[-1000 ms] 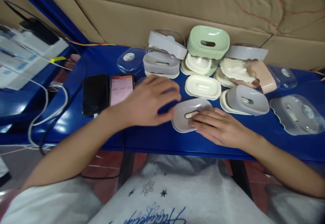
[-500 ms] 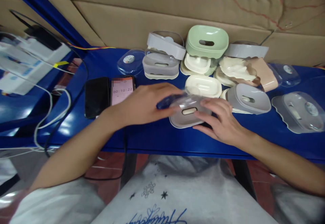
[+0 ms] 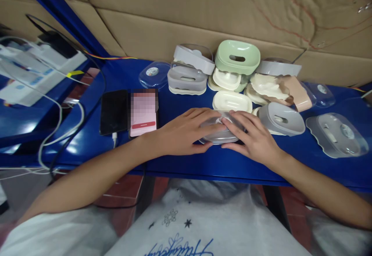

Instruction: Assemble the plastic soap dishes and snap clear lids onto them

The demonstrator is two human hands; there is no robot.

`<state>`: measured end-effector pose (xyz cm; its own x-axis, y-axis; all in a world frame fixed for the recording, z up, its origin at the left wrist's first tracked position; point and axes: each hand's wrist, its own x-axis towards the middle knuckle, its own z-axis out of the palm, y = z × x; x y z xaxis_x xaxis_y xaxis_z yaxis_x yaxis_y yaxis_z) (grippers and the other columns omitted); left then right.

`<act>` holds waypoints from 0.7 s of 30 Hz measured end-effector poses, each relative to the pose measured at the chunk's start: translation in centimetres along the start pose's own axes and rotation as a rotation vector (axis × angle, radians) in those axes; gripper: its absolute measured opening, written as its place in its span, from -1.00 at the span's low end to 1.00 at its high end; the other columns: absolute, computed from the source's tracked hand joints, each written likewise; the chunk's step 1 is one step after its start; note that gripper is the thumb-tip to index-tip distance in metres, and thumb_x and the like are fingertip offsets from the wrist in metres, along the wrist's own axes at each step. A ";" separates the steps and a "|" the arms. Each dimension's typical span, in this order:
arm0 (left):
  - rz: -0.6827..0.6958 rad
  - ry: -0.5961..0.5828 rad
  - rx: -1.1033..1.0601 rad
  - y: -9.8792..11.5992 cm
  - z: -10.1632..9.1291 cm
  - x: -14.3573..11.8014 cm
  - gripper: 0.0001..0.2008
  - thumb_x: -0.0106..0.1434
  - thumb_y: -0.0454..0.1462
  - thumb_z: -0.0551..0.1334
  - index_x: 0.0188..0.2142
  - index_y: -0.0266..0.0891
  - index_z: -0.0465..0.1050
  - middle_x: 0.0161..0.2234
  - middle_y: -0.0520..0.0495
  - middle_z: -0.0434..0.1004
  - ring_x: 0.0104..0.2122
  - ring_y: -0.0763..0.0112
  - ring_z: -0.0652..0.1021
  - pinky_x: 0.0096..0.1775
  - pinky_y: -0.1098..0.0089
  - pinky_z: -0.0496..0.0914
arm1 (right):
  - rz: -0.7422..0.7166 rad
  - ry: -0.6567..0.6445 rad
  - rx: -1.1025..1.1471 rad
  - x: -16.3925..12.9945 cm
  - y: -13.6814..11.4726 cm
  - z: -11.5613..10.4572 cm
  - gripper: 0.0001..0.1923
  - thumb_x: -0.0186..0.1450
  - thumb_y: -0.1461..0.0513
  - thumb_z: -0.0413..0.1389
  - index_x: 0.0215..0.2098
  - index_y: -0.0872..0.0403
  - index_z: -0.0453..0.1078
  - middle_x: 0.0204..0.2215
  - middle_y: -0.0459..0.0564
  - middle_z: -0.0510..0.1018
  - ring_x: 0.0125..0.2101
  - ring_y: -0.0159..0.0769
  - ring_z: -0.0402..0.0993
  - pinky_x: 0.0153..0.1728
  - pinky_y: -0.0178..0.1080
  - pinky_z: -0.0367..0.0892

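Observation:
Between my two hands on the blue table sits a grey soap box with a clear lid on its top. My left hand grips the box from the left, fingers over the lid and thumb low at the front edge. From the right, my right hand holds it the same way, its fingertips meeting the left ones near the lid's sticker. Fingers cover much of the lid. Just behind lies a cream soap tray. A grey soap box body with a slotted top stands right of my right hand.
Stacked soap box parts, including a green box body and a peach one, line the back. Clear lids lie behind. A lidded grey box is far right. Two phones, cables and a power strip are left.
The clear lid has come down flat onto the grey soap box, its sticker now near the fingertips. My left hand has moved down and right, close to my right hand.

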<state>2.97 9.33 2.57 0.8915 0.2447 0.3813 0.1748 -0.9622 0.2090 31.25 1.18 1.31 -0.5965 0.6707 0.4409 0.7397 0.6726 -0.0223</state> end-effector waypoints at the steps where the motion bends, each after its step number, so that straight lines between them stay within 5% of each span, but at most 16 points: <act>1: -0.005 0.004 -0.019 0.0 0.1 0.0 -0.50 0.47 -0.21 0.29 0.36 -0.21 0.34 0.36 -0.42 0.35 0.33 -0.14 0.43 0.29 -0.17 0.43 | 0.000 0.007 0.002 -0.1 0.2 0.0 -0.10 0.39 -0.06 0.30 0.57 -0.04 0.11 0.30 0.31 0.45 0.26 0.22 0.39 0.25 0.29 0.42; 6: -0.009 0.022 -0.067 -0.2 0.3 0.0 -0.49 0.49 -0.22 0.27 0.37 -0.22 0.31 0.36 -0.41 0.34 0.35 -0.09 0.43 0.31 -0.12 0.44 | 0.062 -0.010 0.159 -0.5 1.8 0.3 -0.17 0.41 -0.08 0.27 0.55 -0.19 0.15 0.32 0.23 0.39 0.29 0.17 0.35 0.26 0.29 0.38; 12: 0.025 0.004 -0.071 -0.1 0.2 0.0 -0.46 0.48 -0.11 0.32 0.34 -0.29 0.34 0.34 -0.50 0.37 0.38 -0.18 0.40 0.34 -0.24 0.38 | -0.010 -0.119 0.230 -0.3 1.6 0.4 -0.05 0.45 -0.01 0.26 0.63 -0.13 -0.11 0.51 0.28 0.18 0.49 0.23 0.12 0.39 0.34 0.25; 17: -0.007 -0.039 0.016 0.3 1.1 -0.4 -0.26 0.47 -0.05 0.35 0.47 -0.30 0.16 0.54 -0.57 -0.04 0.54 -0.26 0.09 0.43 -0.24 0.23 | -0.044 -0.117 0.317 -0.3 1.5 0.4 -0.05 0.49 0.07 0.23 0.65 -0.10 -0.19 0.55 0.23 0.11 0.55 0.12 -0.01 0.44 0.26 0.20; 21: -0.006 -0.051 0.135 0.6 1.8 -0.5 -0.25 0.54 -0.11 0.26 0.54 -0.31 -0.03 0.55 -0.57 -0.13 0.56 -0.18 -0.02 0.45 -0.22 0.20 | -0.001 -0.102 0.348 -0.2 1.7 0.4 -0.01 0.46 0.03 0.27 0.65 -0.09 -0.19 0.56 0.19 0.10 0.56 0.11 -0.05 0.48 0.25 0.14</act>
<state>3.41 8.40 0.90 0.9098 0.2474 0.3332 0.2317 -0.9689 0.0867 32.47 2.30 0.78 -0.6385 0.6856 0.3497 0.5991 0.7279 -0.3333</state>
